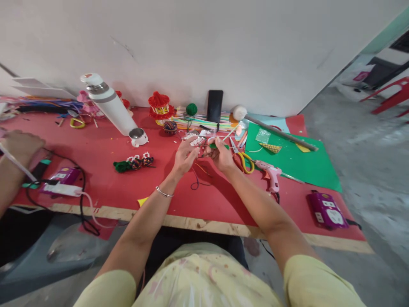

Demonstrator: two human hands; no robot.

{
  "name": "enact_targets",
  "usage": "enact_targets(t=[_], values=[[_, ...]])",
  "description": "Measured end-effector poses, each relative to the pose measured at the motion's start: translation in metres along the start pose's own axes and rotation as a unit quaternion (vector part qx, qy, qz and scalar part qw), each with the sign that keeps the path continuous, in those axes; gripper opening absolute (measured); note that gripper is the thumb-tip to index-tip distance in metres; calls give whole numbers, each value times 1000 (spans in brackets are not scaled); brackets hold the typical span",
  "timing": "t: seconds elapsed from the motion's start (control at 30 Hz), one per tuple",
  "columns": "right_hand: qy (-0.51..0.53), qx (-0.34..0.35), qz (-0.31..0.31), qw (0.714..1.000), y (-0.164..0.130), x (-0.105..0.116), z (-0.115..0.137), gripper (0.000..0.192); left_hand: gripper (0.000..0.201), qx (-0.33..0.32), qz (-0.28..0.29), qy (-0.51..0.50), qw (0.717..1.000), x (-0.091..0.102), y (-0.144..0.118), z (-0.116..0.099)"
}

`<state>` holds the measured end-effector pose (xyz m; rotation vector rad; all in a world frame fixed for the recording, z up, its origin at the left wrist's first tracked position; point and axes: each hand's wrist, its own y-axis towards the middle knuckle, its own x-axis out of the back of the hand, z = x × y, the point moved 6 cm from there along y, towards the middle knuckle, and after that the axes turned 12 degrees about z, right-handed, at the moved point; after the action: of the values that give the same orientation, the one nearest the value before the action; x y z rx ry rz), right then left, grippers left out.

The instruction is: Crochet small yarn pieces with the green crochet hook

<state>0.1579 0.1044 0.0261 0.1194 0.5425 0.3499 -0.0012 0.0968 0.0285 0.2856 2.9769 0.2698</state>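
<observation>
We hold a small beaded piece (pixel 197 140) between both hands above the red table (pixel 105 187), its long axis running across from one grip to the other. Left hand (pixel 184 155): fingers pinched closed on the white beaded end. Right hand (pixel 221 154): fingers closed on the green end, a thin white stick (pixel 230 132) rising just beyond it. Both grips nearly touch. Scissors (pixel 242 158) lie just right of the right grip; glue gun (pixel 270 176) farther right.
</observation>
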Motion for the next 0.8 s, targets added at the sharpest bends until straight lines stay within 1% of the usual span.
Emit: enact_targets(t=[0.07, 0.1, 0.17, 0.23, 0.27, 0.37, 0.47, 0.6, 0.67, 0.7, 0.8], values=[[-12, 8, 5, 1000, -1, -1, 0, 45, 10, -36, 16, 30, 999, -2, 1, -1], [-19, 12, 10, 1000, -2, -3, 0, 45, 15, -36, 21, 26, 999, -3, 2, 2], [-38, 20, 14, 999, -4, -5, -2, 45, 31, 5, 30, -36, 999, -5, 3, 13], [-63, 31, 13, 997, -6, -7, -3, 44, 43, 52, 52, -123, 990, -10, 4, 22], [-77, 35, 16, 996, -7, -8, -4, 43, 46, 65, 61, -161, 983, -12, 4, 25], [-107, 47, 41, 992, -10, -14, -5, 40, 55, 69, 63, -227, 969, -13, 3, 24], [-131, 53, 53, 989, -11, -16, -5, 39, 55, 65, 47, -227, 971, -10, 4, 22], [-193, 65, 45, 978, -12, -14, -1, 37, 55, 54, 11, -173, 983, -1, 7, 22], [-256, 88, 44, 962, -14, -14, 4, 34, 56, 53, 6, -150, 987, 1, 8, 23], [-296, 104, 43, 948, -15, -15, 7, 32, 55, 54, 4, -144, 988, 2, 8, 24], [-414, 145, 40, 898, -19, -16, 11, 22, 51, 61, -6, -146, 987, 3, 7, 26]])
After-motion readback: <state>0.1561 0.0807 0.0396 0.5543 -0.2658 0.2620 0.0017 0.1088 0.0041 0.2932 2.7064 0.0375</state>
